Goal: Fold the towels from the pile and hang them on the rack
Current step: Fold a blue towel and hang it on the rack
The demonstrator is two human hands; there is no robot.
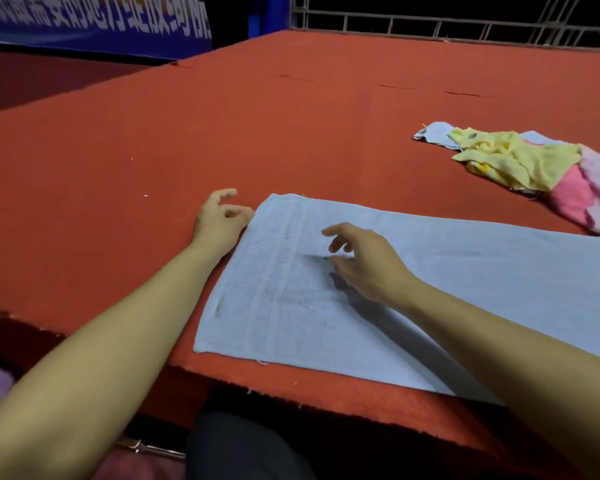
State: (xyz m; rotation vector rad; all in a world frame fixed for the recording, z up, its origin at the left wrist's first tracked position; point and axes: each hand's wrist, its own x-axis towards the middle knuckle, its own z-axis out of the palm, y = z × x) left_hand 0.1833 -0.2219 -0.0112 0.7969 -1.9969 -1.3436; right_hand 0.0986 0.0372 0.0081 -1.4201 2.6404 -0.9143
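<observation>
Towel (430, 271), pale blue, lies flat at lower centre on a red-covered table (222, 116). Left hand (219, 220) rests at its left edge, fingers loosely curled, holding nothing. Right hand (364, 261) hovers above it, fingers relaxed. Pile (527, 164) sits upper right, cut off. Banner (94, 22) upper left, blurred; railing (465, 26) behind.

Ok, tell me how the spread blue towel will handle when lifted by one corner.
The blue towel lies flat and thin, so it will probably droop limply. Its terry surface on the red table cover likely drags rather than slides.
</observation>
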